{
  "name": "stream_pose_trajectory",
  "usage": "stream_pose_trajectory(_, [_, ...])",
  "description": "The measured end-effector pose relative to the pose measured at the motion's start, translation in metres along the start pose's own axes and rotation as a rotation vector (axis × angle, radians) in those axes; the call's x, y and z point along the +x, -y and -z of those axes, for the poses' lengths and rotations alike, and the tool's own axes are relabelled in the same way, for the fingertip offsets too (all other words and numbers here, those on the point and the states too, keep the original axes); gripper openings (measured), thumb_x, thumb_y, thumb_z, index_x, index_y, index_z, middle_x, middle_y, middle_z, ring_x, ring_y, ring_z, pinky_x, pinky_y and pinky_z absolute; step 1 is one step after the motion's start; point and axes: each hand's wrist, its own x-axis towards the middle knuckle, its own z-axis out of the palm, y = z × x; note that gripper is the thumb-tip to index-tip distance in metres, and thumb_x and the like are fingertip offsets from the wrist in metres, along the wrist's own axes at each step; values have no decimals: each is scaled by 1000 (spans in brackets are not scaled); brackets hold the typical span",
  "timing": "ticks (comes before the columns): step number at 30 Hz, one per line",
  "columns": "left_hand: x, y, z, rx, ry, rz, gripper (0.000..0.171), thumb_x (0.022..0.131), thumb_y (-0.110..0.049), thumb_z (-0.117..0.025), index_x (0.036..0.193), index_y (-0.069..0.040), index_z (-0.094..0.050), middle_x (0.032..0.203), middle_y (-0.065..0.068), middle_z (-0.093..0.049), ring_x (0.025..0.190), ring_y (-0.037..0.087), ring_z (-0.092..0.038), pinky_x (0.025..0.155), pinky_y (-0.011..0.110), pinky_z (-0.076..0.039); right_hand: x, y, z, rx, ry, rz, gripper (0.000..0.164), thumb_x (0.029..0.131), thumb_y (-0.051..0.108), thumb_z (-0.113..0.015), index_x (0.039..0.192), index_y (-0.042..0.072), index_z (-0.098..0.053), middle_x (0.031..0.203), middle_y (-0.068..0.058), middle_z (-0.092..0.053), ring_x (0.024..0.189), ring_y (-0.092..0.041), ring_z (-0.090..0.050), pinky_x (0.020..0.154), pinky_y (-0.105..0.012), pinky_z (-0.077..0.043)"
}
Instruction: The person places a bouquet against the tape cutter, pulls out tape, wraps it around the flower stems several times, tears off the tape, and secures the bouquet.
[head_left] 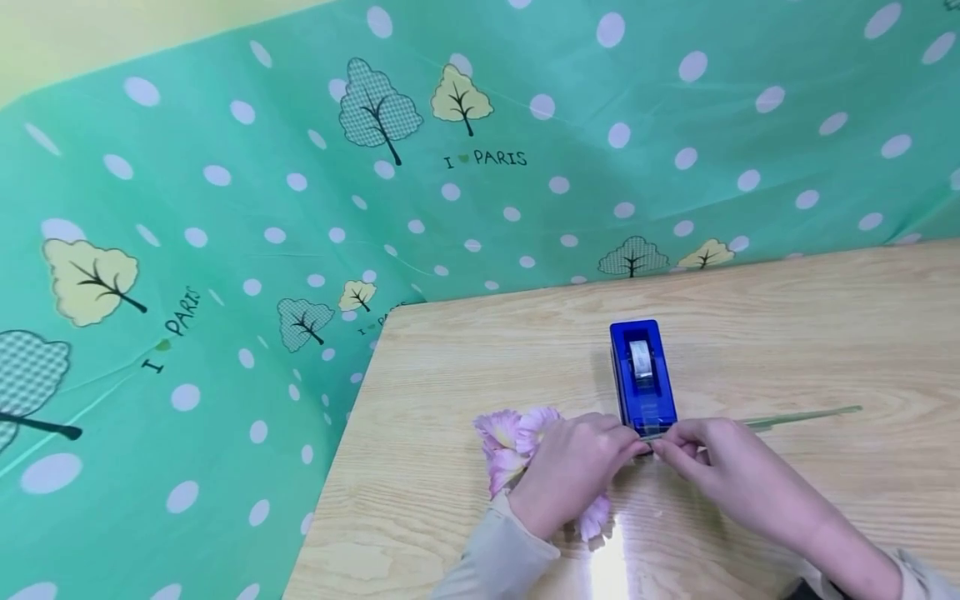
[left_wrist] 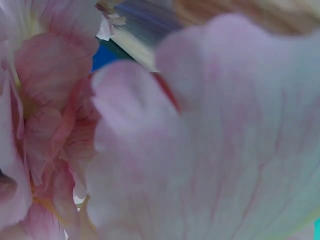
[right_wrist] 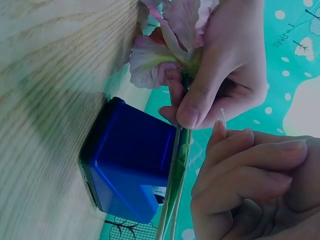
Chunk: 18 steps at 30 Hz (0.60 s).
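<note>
My left hand (head_left: 581,467) grips the green stems (right_wrist: 175,180) of several pink artificial flowers (head_left: 504,433), its thumb lying along them just below the blossoms. Petals (left_wrist: 230,130) fill most of the left wrist view and hide that hand there. Close to the left fingertips, my right hand (head_left: 720,458) pinches a small piece of clear tape (right_wrist: 222,114) between thumb and finger. The stems run on to the right, behind the right hand in the head view. Directly beyond both hands stands a blue tape dispenser (head_left: 660,396) with a clear roll (head_left: 641,358) in it.
The wood-grain table (head_left: 810,333) extends behind and to both sides of the hands. A green dotted cloth (head_left: 510,183) with printed trees hangs along its back and left edges. Light reflects off the tabletop (head_left: 607,567) near the front.
</note>
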Motion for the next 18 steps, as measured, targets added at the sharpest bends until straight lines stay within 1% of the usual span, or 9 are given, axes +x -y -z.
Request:
stream_pose_trajectory(3, [1, 0, 0, -16, 0, 9, 23, 100, -35, -59, 92, -23, -76, 79, -15, -69, 66, -5, -58, 61, 2, -43, -1, -1, 0, -16, -4, 2, 16, 99, 19, -61, 91, 13, -73, 67, 9, -55, 56, -2, -39, 49, -22, -38])
stream_pose_trajectory(7, [1, 0, 1, -24, -12, 9, 24, 101, -35, -57, 91, -24, -76, 79, -15, -69, 66, -5, -58, 61, 2, -44, -2, -1, -2, -62, -36, 17, 14, 97, 18, -64, 86, 16, -72, 63, 10, -50, 53, -2, -36, 47, -22, -36])
stream_pose_trajectory(10, [1, -1, 1, -16, -18, 7, 24, 101, -35, -57, 91, -24, -76, 79, -16, -68, 66, -6, -58, 61, 2, -43, -2, -2, -2, -79, -45, 32, 14, 97, 18, -65, 85, 16, -71, 61, 11, -47, 52, -1, -35, 46, -22, -34])
stream_pose_trajectory(18, [1, -1, 2, -2, -23, 9, 25, 101, -34, -57, 90, -24, -76, 79, -16, -68, 67, -6, -58, 60, 2, -43, 0, -6, -1, -53, -6, 41, 12, 96, 17, -65, 87, 14, -73, 60, 12, -48, 51, 0, -36, 46, -21, -35])
